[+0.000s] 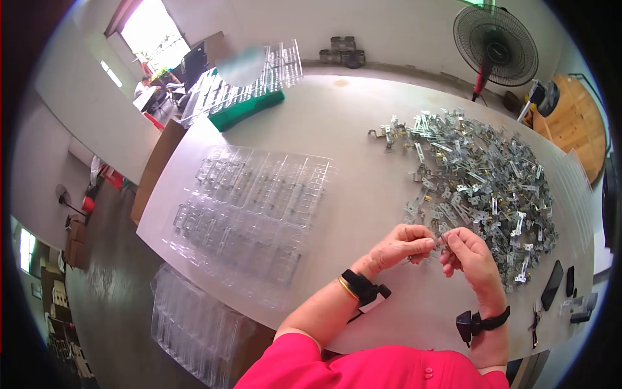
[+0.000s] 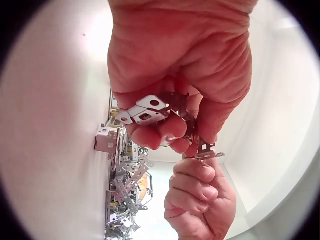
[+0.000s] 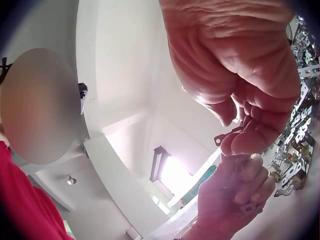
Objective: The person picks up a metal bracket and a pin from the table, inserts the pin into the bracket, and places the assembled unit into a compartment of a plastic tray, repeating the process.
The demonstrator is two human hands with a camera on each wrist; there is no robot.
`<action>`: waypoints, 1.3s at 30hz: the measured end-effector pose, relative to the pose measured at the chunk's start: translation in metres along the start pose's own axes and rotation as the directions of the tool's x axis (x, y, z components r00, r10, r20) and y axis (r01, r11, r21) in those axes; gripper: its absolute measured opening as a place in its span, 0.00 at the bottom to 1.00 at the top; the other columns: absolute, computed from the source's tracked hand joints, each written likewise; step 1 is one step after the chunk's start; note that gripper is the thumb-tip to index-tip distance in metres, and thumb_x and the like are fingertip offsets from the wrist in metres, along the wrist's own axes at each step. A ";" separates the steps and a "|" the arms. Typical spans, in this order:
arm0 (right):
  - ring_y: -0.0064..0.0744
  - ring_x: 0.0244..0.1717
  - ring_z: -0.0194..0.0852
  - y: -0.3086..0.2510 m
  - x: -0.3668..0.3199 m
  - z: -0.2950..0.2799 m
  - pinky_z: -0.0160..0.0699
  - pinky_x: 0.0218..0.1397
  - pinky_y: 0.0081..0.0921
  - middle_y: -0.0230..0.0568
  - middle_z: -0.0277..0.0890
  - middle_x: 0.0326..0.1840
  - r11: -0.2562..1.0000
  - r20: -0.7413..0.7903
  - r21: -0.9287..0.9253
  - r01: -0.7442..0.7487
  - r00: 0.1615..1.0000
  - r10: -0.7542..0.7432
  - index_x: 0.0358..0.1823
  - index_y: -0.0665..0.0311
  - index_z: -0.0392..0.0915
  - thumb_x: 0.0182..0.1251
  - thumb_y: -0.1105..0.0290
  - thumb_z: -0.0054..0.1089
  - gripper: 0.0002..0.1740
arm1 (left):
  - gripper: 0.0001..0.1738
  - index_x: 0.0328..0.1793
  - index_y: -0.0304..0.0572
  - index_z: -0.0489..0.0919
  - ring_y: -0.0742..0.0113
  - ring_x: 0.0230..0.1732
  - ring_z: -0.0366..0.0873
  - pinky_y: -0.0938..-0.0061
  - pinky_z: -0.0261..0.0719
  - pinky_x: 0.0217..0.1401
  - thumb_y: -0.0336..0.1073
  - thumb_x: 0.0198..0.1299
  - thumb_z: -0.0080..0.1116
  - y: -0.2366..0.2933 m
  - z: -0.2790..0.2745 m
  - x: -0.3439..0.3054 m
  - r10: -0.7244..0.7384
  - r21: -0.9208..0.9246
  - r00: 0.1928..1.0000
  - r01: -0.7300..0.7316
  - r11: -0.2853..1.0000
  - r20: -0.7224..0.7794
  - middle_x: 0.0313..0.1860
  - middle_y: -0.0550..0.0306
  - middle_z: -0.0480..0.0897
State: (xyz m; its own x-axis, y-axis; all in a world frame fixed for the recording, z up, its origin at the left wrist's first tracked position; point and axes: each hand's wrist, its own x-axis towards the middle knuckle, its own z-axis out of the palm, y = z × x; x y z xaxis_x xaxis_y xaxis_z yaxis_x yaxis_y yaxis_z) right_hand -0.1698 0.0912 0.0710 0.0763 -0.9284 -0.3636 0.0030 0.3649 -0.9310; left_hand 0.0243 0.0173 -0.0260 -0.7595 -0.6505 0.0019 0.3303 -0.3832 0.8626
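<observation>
My left hand and right hand meet at the near edge of a heap of small metal brackets. In the left wrist view, curled fingers of the left hand hold a silver bracket with round holes, partly hidden by the palm. A second small metal piece shows at the left thumb, right where the right fingers come up from below. In the right wrist view, the right thumb and fingers pinch a thin metal bracket, most of it hidden behind the fingertips.
Clear plastic trays lie on the table to the left, with more stacked below its edge. A green box bearing filled trays stands at the back left. Pliers and a black phone-like object lie at the right.
</observation>
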 end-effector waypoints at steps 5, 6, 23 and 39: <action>0.21 0.27 0.77 0.003 0.002 -0.002 0.76 0.31 0.19 0.32 0.78 0.31 0.988 0.000 -0.154 -0.006 1.000 0.006 0.44 0.64 0.76 0.81 0.61 0.55 0.12 | 0.15 0.43 0.40 0.84 0.78 0.29 0.72 0.80 0.71 0.33 0.46 0.70 0.67 0.003 0.000 0.000 -0.043 0.064 0.995 0.038 0.997 0.085 0.29 0.66 0.78; 0.19 0.28 0.75 0.005 0.003 -0.002 0.74 0.33 0.18 0.29 0.76 0.30 0.980 -0.017 -0.194 0.046 0.999 -0.050 0.43 0.63 0.76 0.80 0.61 0.57 0.12 | 0.15 0.43 0.40 0.84 0.78 0.29 0.72 0.80 0.71 0.33 0.46 0.70 0.67 0.003 0.001 0.000 -0.043 0.065 0.996 0.038 0.997 0.081 0.29 0.66 0.78; 0.10 0.30 0.55 0.014 0.008 0.004 0.58 0.32 0.14 0.19 0.63 0.30 0.882 -0.200 -0.316 0.350 0.884 -0.423 0.42 0.62 0.76 0.80 0.69 0.57 0.06 | 0.15 0.45 0.42 0.85 0.81 0.30 0.75 0.81 0.72 0.32 0.46 0.67 0.70 0.003 0.008 -0.002 -0.101 0.190 0.995 0.095 0.977 0.025 0.30 0.69 0.80; 0.10 0.30 0.60 0.017 -0.003 0.001 0.63 0.32 0.16 0.21 0.69 0.30 0.920 -0.094 -0.274 0.282 0.944 -0.317 0.44 0.64 0.77 0.80 0.69 0.57 0.06 | 0.10 0.45 0.38 0.82 0.82 0.35 0.68 0.82 0.67 0.36 0.34 0.66 0.71 -0.011 0.015 0.005 0.362 0.567 0.923 -0.232 0.791 -0.128 0.35 0.70 0.75</action>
State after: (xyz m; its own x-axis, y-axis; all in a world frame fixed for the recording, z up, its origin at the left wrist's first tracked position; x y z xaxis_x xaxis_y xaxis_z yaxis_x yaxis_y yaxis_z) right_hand -0.1690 0.0999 0.0560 -0.0231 -0.9985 -0.0504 -0.2486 0.0546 -0.9671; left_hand 0.0084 0.0285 -0.0277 -0.5101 -0.8232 0.2494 0.1195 0.2194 0.9683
